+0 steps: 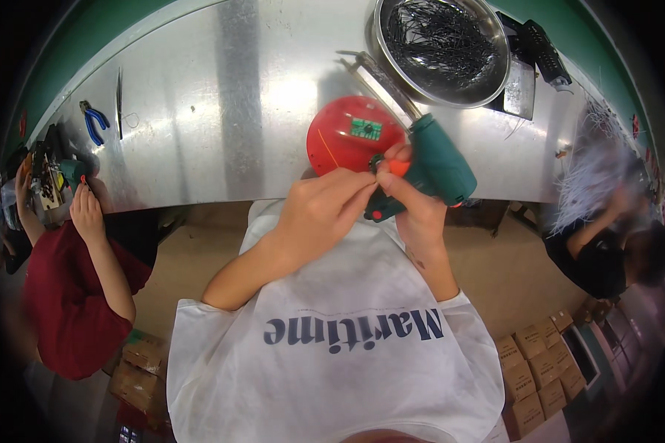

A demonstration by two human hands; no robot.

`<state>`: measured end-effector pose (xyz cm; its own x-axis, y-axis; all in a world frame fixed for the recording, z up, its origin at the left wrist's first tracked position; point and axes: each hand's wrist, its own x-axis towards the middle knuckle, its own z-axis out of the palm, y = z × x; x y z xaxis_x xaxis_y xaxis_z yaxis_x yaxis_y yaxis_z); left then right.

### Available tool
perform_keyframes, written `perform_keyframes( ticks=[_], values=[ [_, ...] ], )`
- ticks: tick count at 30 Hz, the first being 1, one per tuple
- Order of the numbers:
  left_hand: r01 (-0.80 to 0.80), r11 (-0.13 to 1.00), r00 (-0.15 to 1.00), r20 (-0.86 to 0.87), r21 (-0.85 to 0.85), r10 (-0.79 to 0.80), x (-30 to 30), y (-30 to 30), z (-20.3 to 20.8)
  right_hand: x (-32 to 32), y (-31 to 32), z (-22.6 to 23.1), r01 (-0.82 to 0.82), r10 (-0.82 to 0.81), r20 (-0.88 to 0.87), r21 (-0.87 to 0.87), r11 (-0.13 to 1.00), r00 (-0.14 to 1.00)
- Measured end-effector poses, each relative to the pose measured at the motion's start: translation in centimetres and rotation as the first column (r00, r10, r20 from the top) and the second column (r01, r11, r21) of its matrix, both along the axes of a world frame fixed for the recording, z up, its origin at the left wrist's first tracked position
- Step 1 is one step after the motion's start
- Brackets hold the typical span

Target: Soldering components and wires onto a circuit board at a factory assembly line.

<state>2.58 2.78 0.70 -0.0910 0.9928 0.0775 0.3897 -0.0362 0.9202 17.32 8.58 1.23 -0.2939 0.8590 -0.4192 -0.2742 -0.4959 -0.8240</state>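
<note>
My right hand (417, 203) is wrapped round a dark green soldering gun (440, 159) with an orange trigger. The gun's long metal front points up and left over the bench. My left hand (321, 207) is closed in a pinch beside my right thumb, next to the trigger; what its fingertips hold is too small to make out. Just beyond my hands lies a round red dish (325, 122), partly covered by the gun. A small green circuit board (366, 129) rests on it, and a thin orange strand (328, 148) crosses its left part.
Short black wires (443, 44) fill a steel bowl (380, 37) at the far right of the metal bench (199, 148). Blue-handled cutters (94, 123) and tweezers (119, 103) lie left. People sit at both sides; white wires (591, 177) are bunched right. Cartons (543, 369) stand behind.
</note>
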Motion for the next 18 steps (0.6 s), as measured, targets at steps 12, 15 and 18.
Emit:
perform_keyframes(
  ticks=[12,15,18],
  values=[
    [0.022,0.998,0.994,-0.113,0.064,-0.015,-0.01,0.04,0.41,-0.16,-0.11,-0.12,0.016,-0.016,-0.001,-0.046,0.999,1.000],
    [0.007,1.000,0.996,-0.089,0.027,-0.005,0.07,-0.05,0.52,-0.16,-0.18,-0.11,0.022,-0.023,-0.016,-0.069,0.997,1.000],
    [-0.038,0.999,0.996,-0.082,-0.001,0.038,0.34,-0.21,0.69,-0.21,-0.28,-0.24,0.024,-0.025,-0.019,-0.066,0.998,0.999]
  ],
)
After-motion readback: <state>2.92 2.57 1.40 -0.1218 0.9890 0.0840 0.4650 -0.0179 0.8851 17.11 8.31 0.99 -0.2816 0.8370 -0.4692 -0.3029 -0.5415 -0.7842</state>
